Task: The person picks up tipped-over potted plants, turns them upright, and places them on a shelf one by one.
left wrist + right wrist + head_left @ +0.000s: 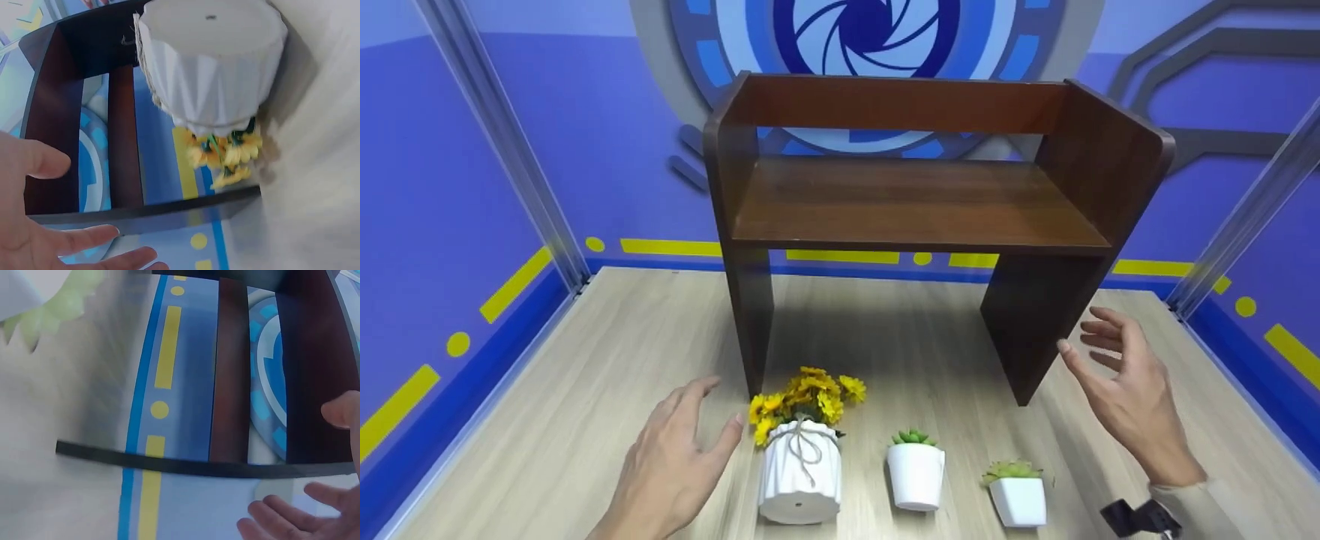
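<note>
A dark brown wooden desktop shelf (915, 202) stands upright at the back of the table. My left hand (671, 457) is held with thumb and fingers spread, just left of a ribbed white pot (801, 476) of yellow flowers (814, 394) with twine tied round it. Beside the shelf's right side panel, my right hand (1132, 397) has its fingers apart and nothing between them. A round white pot (916, 476) with a green succulent and a square white pot (1020, 501) with a paler succulent stand in front of the shelf.
The light wood table (652, 322) is bounded by blue printed walls (585, 150) with yellow marks. Metal corner posts (502, 135) rise at left and right. A small black device (1140, 517) sits at the right wrist by the sleeve.
</note>
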Demonstrator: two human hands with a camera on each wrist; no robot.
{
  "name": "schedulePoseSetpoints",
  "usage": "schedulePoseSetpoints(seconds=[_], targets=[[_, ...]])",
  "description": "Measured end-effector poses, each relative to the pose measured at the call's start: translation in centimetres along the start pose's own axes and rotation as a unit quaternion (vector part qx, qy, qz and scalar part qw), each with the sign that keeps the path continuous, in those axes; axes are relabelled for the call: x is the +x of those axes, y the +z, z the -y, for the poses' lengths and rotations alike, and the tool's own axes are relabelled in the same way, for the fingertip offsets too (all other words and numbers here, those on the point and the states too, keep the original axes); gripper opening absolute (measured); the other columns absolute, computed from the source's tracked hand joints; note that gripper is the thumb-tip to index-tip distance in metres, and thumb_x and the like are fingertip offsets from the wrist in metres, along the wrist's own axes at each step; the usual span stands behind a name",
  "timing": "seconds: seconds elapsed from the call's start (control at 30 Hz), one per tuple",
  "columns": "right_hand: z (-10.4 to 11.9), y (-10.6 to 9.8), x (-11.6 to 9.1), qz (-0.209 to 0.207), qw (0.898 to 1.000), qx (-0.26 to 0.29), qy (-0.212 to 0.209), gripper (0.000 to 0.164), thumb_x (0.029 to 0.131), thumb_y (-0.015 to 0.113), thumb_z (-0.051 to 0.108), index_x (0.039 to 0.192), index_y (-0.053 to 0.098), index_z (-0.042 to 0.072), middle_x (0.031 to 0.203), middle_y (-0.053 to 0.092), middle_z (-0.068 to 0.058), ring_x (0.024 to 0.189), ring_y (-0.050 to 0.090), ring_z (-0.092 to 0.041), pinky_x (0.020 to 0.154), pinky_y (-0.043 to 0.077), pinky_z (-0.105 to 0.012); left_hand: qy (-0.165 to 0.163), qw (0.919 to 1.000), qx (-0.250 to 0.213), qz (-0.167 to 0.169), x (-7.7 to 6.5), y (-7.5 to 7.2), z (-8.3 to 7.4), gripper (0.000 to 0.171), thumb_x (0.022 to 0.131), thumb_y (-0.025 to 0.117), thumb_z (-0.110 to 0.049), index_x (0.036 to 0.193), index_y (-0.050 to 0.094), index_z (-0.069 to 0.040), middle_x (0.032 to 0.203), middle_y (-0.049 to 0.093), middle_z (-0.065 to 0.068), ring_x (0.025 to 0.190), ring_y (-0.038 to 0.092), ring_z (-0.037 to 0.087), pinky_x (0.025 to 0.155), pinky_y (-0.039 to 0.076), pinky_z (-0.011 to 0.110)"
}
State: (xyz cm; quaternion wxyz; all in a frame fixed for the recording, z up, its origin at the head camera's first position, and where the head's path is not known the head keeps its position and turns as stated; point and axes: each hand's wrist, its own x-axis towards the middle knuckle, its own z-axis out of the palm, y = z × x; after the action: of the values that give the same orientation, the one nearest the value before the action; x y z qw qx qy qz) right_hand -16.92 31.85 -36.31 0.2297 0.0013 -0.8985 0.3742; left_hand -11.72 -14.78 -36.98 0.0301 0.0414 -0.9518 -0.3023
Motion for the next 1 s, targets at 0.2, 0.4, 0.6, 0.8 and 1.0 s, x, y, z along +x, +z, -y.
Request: schedulePoseSetpoints(seconds=[0.2,0.4,0.6,0.8,1.0], targets=[[0.2,0.8,0.9,-0.021,0.999,0.017,0.042,0.068,0.097,0.068,0.042,0.151,0.040,0.013,0.140,0.058,-0.013,0.110,0.056,0.002,0.087,0.042,0.001,0.009,0.9986,-0.049,-0.021,0.6,0.8,-0.6,0.048,0.097,0.063,-0.039,0.138,0.057,-0.015,0.139,0.063,0.006,0.130,0.058,0.032,0.104,0.047,0.056],[0.4,1.3,2.1,-0.021,0.997,0.034,0.062,0.070,0.097,0.066,0.044,0.153,0.037,0.015,0.145,0.056,-0.012,0.122,0.059,-0.015,0.091,0.044,-0.002,0.000,0.9958,-0.091,-0.014,0.8,1.6,-0.9,0.035,0.096,0.064,-0.032,0.128,0.063,-0.015,0.128,0.066,0.006,0.119,0.061,0.026,0.099,0.050,0.052],[0.6,1.8,2.9,-0.028,0.995,0.067,0.065,0.065,0.098,0.065,0.041,0.152,0.039,0.014,0.145,0.057,-0.014,0.108,0.055,0.010,0.091,0.044,-0.002,-0.008,0.9901,-0.140,-0.013,0.7,2.7,-1.8,0.028,0.094,0.065,-0.026,0.119,0.066,-0.011,0.111,0.070,0.004,0.103,0.065,0.019,0.092,0.055,0.045],[0.5,1.9,3.5,-0.035,0.995,0.056,0.075,0.057,0.101,0.058,0.043,0.151,0.044,0.018,0.138,0.065,-0.016,0.097,0.055,0.019,0.086,0.042,-0.003,-0.022,0.9935,-0.112,-0.002,0.7,3.8,-2.7,0.030,0.092,0.067,-0.030,0.116,0.066,-0.012,0.107,0.071,0.004,0.098,0.066,0.019,0.084,0.055,0.043],[0.1,2.5,3.7,-0.061,0.994,0.051,0.071,0.042,0.101,0.061,0.036,0.140,0.059,0.019,0.118,0.075,-0.018,0.084,0.060,0.021,0.081,0.043,-0.008,-0.042,0.9960,-0.078,0.010,0.6,4.7,-3.4,0.041,0.091,0.068,-0.039,0.122,0.064,-0.013,0.117,0.069,0.010,0.104,0.067,0.029,0.084,0.055,0.050]])
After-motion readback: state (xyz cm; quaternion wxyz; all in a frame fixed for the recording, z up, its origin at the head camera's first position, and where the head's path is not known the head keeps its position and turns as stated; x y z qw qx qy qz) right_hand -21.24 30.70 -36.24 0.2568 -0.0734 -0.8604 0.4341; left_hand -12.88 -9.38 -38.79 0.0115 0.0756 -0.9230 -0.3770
